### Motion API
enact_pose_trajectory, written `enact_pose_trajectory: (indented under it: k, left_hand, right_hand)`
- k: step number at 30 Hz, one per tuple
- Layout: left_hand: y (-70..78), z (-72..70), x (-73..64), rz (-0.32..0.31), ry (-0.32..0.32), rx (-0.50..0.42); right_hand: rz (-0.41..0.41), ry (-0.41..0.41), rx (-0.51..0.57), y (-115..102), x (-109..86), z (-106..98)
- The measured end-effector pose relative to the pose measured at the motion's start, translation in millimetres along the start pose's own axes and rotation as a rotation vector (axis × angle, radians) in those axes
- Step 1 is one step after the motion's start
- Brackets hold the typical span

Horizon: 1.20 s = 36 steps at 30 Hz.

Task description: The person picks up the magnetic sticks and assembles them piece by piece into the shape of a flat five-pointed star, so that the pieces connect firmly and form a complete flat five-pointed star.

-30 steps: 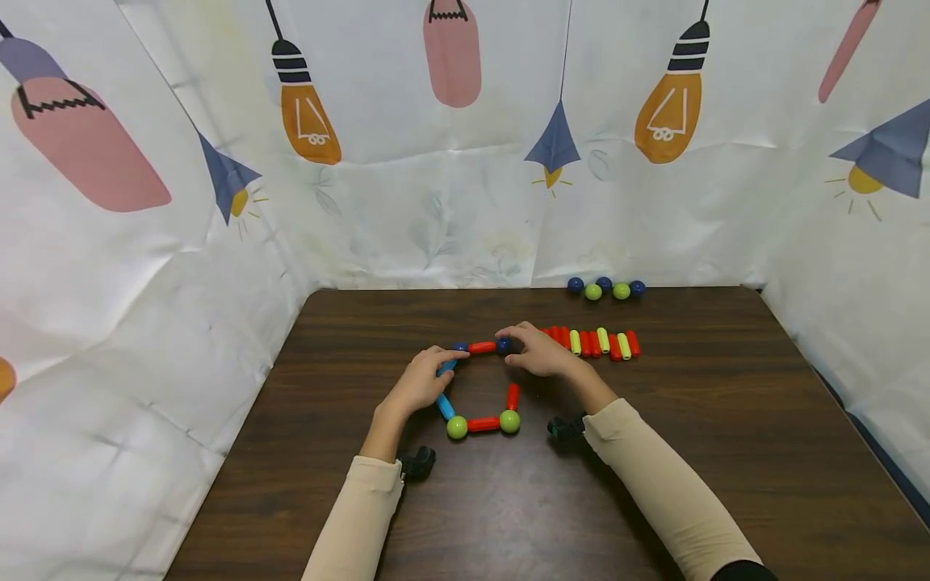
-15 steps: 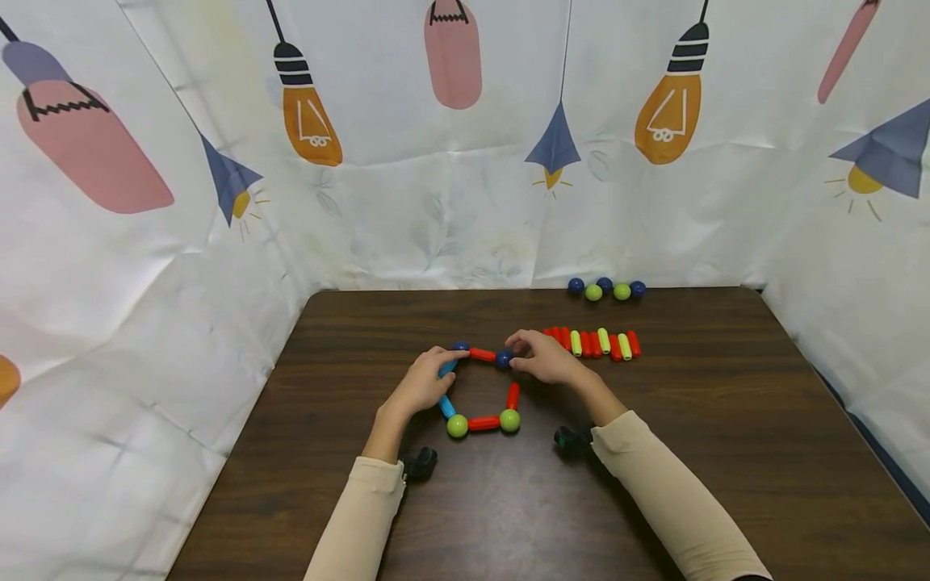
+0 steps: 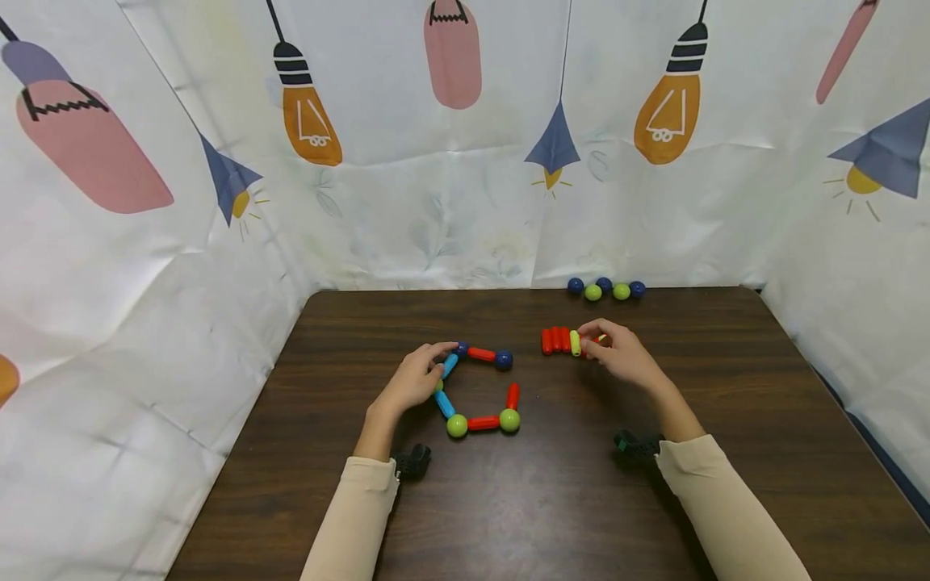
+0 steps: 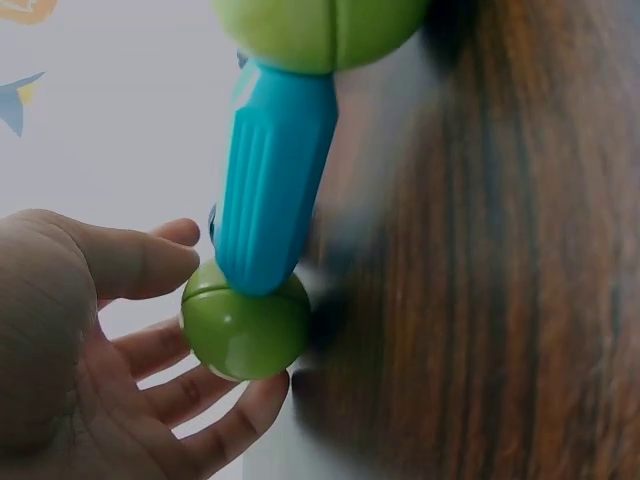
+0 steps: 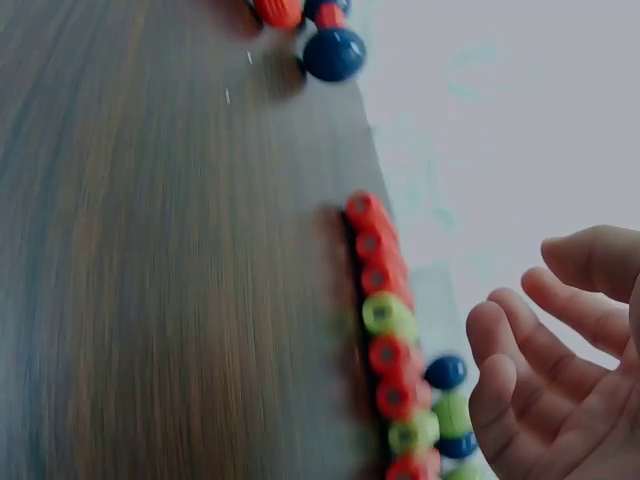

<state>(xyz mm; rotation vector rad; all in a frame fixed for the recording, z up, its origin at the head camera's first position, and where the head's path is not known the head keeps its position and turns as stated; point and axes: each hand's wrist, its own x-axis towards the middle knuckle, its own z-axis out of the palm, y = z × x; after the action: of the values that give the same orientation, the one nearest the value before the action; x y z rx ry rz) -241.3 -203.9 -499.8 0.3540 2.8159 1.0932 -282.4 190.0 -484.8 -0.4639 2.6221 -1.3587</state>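
Note:
Balls and rods form an almost closed ring on the table, with a gap between the dark blue ball (image 3: 504, 360) and a red rod (image 3: 513, 395) on the right. My left hand (image 3: 414, 379) lies at its left side, index fingertip at the far dark blue ball (image 3: 462, 349). In the left wrist view, its relaxed thumb and fingers spread about a green ball (image 4: 240, 335) joined to a light blue rod (image 4: 275, 180). My right hand (image 3: 617, 355) is over the row of red rods (image 3: 556, 340) and yellow-green rods (image 3: 576, 343). Its fingers curl loosely, holding nothing, and hide part of the row.
Several blue and green balls (image 3: 592, 292) line the far edge of the brown table (image 3: 552, 516). Beyond stands a white printed cloth (image 3: 479, 218). Each wrist wears a small black camera, such as the left one (image 3: 416, 461).
My right hand has let go of the right-hand blue ball, which came slightly nearer, and moved right to the rod row. My left hand has shifted slightly left, its index finger leaving the red rod.

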Motion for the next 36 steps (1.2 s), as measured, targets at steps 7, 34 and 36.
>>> enact_pose_trajectory:
  k: [7,34,36]
  left_hand:
    - [-3.7,-3.3,0.2,-0.022,-0.025,-0.007]
    - [21.8,2.6,36.8,0.037,-0.151,0.272]
    - [21.3,2.9,37.2,0.037,-0.146,0.266]
  right_hand:
    - [0.073,-0.019,-0.009,19.8,-16.7,-11.4]
    - [-0.067,-0.34,-0.156,-60.5,-12.6,112.3]
    - [-0.079,-0.337,-0.151,-59.5,-11.9,113.0]
